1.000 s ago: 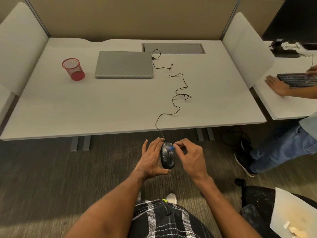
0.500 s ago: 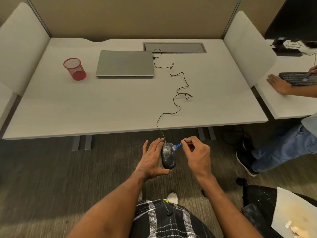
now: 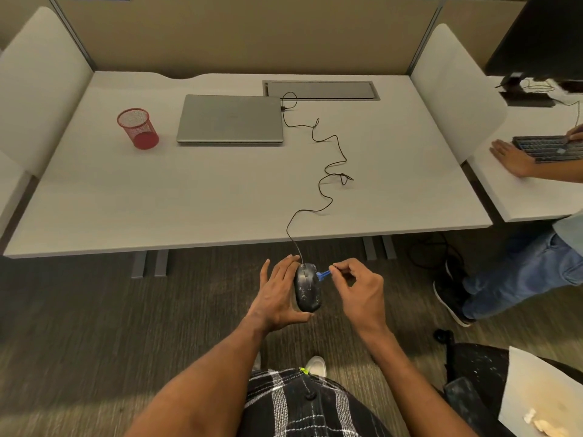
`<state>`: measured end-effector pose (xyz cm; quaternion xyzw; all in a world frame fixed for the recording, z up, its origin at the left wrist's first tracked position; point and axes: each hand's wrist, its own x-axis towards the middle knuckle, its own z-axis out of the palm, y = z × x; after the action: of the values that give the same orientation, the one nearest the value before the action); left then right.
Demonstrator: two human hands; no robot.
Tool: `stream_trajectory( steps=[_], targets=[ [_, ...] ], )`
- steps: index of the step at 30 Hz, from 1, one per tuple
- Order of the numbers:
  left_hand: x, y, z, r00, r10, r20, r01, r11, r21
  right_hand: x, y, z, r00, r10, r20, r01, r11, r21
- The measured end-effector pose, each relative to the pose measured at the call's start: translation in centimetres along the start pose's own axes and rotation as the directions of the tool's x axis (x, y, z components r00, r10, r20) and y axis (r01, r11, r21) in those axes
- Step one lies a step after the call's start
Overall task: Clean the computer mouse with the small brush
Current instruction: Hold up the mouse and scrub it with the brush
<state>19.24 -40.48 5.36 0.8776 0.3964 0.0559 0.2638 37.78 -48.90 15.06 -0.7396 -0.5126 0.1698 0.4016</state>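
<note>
A black wired computer mouse [image 3: 307, 288], dusted with pale specks, is held in the air below the desk's front edge. My left hand [image 3: 277, 294] cups it from the left side and underneath. My right hand [image 3: 358, 290] pinches a small blue brush [image 3: 324, 274] between thumb and fingers, and the brush tip touches the mouse's upper right side near the buttons. The mouse's thin black cable [image 3: 328, 171] runs up over the desk edge and snakes to the closed laptop [image 3: 230, 119].
The grey desk [image 3: 157, 200] carries a red mesh cup [image 3: 138, 128] at the left and a cable hatch [image 3: 321, 89] at the back. To the right, another person's hand [image 3: 512, 157] rests by a keyboard [image 3: 549, 148]; their legs stand beside a black chair [image 3: 473, 380].
My right hand has drawn back to the right, moving the blue brush from the top of the mouse to its upper right edge. The left hand keeps its hold.
</note>
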Motion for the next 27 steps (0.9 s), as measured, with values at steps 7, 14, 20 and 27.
stream_trajectory(
  steps=[7, 14, 20, 27],
  targets=[
    [0.0, -0.1, 0.0, 1.0, 0.003, 0.0, -0.003, 1.0, -0.006, 1.8, 0.7, -0.4, 0.979, 0.195, -0.062, -0.186, 0.975, 0.12],
    [0.3, -0.1, -0.2, 1.0, 0.011, -0.004, -0.011, 1.0, -0.021, 3.0, 1.4, 0.0, 0.958, 0.279, -0.06, -0.265, 0.948, 0.179],
    [0.4, -0.1, -0.2, 1.0, 0.023, 0.001, -0.023, 1.0, -0.018, 4.0, 1.6, 0.0, 0.935, 0.34, -0.103, -0.324, 0.935, 0.144],
    [0.6, -0.1, -0.3, 1.0, 0.013, 0.019, -0.013, 1.0, -0.009, 5.1, 1.4, 0.2, 0.914, 0.392, -0.099, -0.372, 0.912, 0.174]
  ],
)
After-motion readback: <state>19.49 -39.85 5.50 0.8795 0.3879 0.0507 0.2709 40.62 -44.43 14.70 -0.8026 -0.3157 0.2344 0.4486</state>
